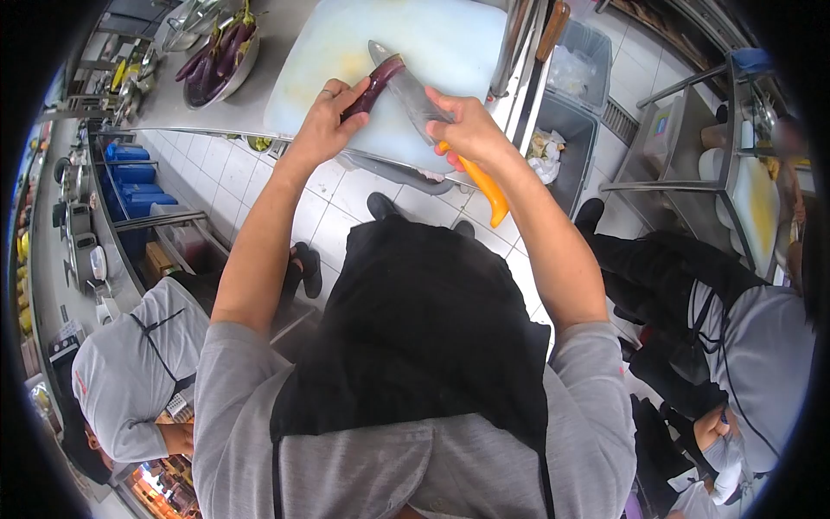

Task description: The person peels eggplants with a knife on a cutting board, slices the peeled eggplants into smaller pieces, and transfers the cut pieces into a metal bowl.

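An eggplant (372, 90) lies on the white cutting board (311, 52), with my left hand (331, 121) closed around its near part. My right hand (469, 128) grips a large knife (410, 93) where the blade meets its yellow handle (486, 189). The blade slants up and to the left across the board, and its tip reaches past the far end of the eggplant. Blade and eggplant meet at that far end. At the upper left, a metal bowl (245, 76) holds several whole eggplants (213, 69).
Grey bins (577, 130) with bags and scraps stand to the right of the board. One co-worker (143, 355) is at the lower left, another (752, 346) at the right. Blue containers (138, 186) sit under the left counter. A wooden-handled tool (552, 31) lies beside the board.
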Demonstrator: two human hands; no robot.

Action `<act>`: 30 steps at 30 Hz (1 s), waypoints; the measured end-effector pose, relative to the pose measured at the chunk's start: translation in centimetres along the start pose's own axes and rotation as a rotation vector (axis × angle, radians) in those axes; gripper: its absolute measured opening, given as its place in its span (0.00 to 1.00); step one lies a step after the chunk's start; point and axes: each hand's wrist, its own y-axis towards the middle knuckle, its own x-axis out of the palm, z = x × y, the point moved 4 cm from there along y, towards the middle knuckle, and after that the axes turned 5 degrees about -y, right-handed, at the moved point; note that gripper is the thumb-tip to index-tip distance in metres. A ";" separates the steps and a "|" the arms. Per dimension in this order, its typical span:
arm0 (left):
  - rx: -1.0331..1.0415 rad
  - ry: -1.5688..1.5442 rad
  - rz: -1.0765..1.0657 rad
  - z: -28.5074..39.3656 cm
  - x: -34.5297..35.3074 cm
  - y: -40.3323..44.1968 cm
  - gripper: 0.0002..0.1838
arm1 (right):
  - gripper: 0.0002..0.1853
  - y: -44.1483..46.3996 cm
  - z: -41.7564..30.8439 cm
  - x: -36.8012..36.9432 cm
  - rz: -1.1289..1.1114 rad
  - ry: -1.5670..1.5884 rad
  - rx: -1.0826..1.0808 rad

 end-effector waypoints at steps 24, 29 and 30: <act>-0.040 0.084 0.120 0.4 -1.0 -5.1 0.30 | 0.35 -1.1 1.5 0.6 -0.095 0.016 -0.011; -0.042 0.074 0.102 0.3 -1.1 -5.0 0.29 | 0.35 -2.5 1.8 1.1 -0.140 0.003 -0.002; -0.049 0.078 0.102 0.3 -1.1 -5.0 0.29 | 0.35 -2.5 1.6 1.0 -0.149 0.001 0.001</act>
